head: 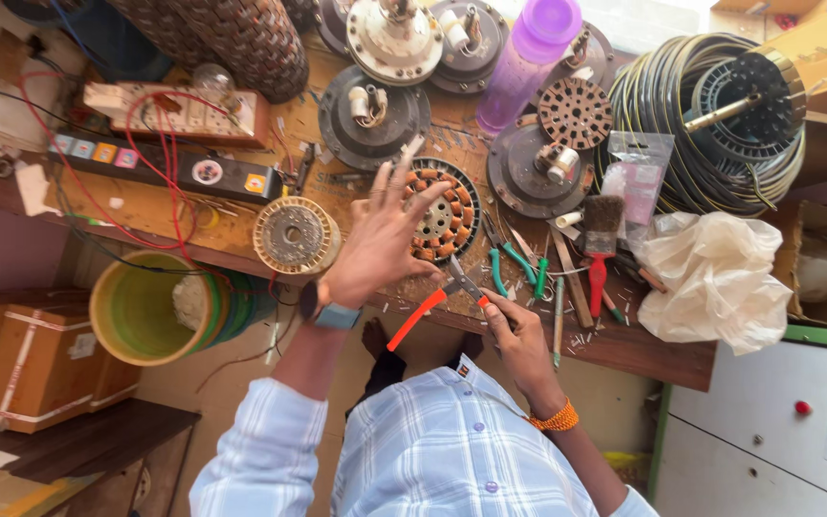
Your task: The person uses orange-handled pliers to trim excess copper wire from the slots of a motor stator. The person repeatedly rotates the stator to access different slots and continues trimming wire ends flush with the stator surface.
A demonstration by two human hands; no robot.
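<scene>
On the counter (pixel 241 225), my left hand (pixel 380 239), fingers spread, rests on the wound motor stator (pixel 447 213); my right hand (pixel 519 335) grips orange-handled pliers (pixel 433 302) just beside it.

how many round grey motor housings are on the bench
5, maybe more hidden: one above the left hand, one at top centre, one beside it, one below the purple bottle, one behind it.

left hand (pixel 380 244) reaching forward, fingers spread wide open, palm down; right hand (pixel 519 335) curled in a closed grip, wrist bent inward
</scene>
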